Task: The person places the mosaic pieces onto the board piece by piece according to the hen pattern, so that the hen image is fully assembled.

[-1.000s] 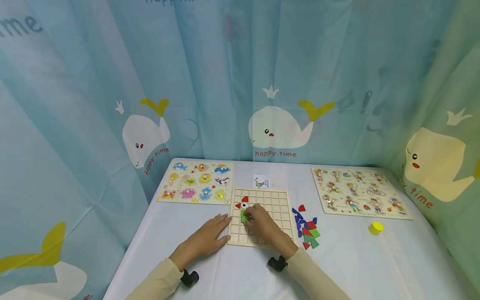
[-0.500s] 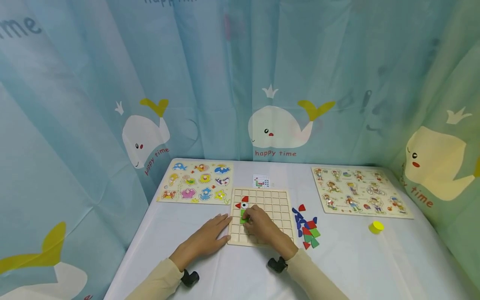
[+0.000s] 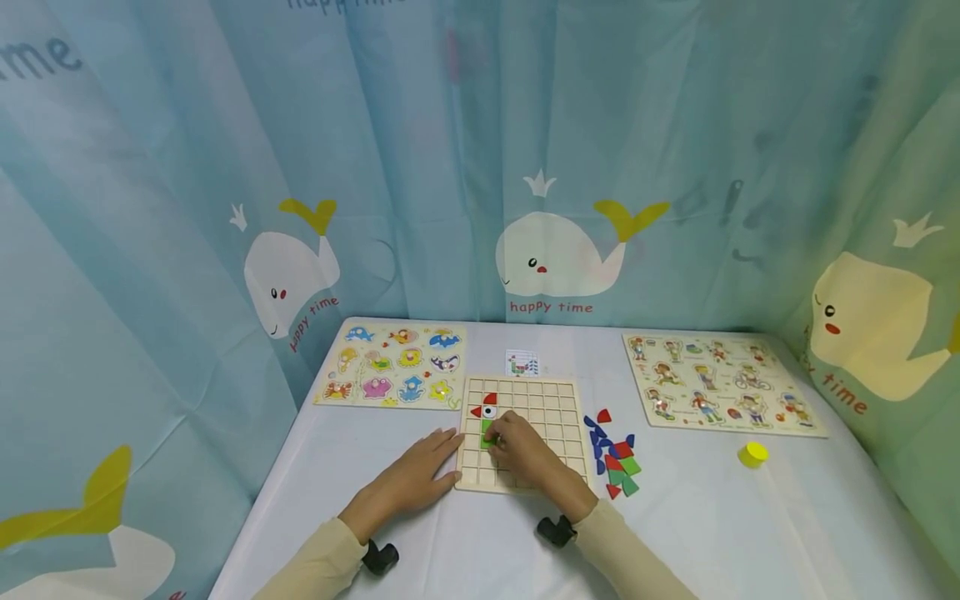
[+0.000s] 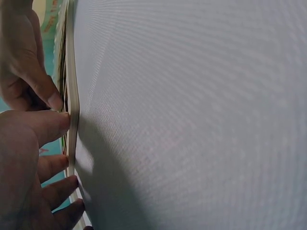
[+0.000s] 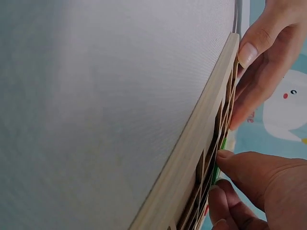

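Observation:
A wooden grid board (image 3: 558, 414) lies in the middle of the white table. In its left columns sit a red quarter-round piece (image 3: 491, 398), a red triangle (image 3: 476, 412) and a white eye piece (image 3: 490, 412), with green (image 3: 486, 427) below them. My right hand (image 3: 528, 452) reaches over the board, thumb and fingers pinching a green piece (image 5: 216, 173) low at the grid; the fingers partly cover it. My left hand (image 3: 420, 473) rests beside the board, fingers extended and fingertips against its left edge, as the left wrist view also shows.
Loose blue, red and green pieces (image 3: 628, 465) lie right of the board. Behind it is a small picture card (image 3: 522, 363). A sea-animal puzzle (image 3: 393, 367) stands back left, a people-figure puzzle (image 3: 720, 383) back right, near a yellow cylinder (image 3: 753, 455). A whale-print curtain (image 3: 435, 167) surrounds the table.
My right fingers have shifted very slightly at the green piece, which lies flatter in line with the column. My left hand has stayed at the board's edge.

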`<move>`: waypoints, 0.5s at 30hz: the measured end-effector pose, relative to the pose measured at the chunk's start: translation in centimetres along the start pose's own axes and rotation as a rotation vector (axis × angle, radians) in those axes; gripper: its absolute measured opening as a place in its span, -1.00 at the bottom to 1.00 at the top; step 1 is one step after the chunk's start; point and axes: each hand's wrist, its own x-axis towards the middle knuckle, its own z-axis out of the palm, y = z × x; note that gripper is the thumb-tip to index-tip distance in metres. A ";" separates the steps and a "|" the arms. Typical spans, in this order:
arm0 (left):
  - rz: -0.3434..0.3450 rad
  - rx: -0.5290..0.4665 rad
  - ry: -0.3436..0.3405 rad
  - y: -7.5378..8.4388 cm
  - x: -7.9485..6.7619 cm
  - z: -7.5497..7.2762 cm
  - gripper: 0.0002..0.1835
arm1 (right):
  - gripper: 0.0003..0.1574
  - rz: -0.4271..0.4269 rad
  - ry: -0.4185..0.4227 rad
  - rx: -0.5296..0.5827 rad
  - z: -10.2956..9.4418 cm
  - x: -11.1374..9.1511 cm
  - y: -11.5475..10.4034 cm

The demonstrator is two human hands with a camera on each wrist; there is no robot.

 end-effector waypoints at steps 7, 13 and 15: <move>0.000 -0.005 -0.007 0.2 0.0 0.0 -0.29 | -0.87 0.001 0.029 -0.018 -0.9 -1.2 -0.2; -0.005 -0.017 -0.011 0.3 -0.1 -0.1 -0.29 | -0.82 0.071 0.063 0.007 -2.9 -2.6 0.6; -0.013 -0.019 -0.014 0.3 -0.1 -0.1 -0.28 | -0.80 0.092 0.074 0.007 -3.8 -3.4 1.2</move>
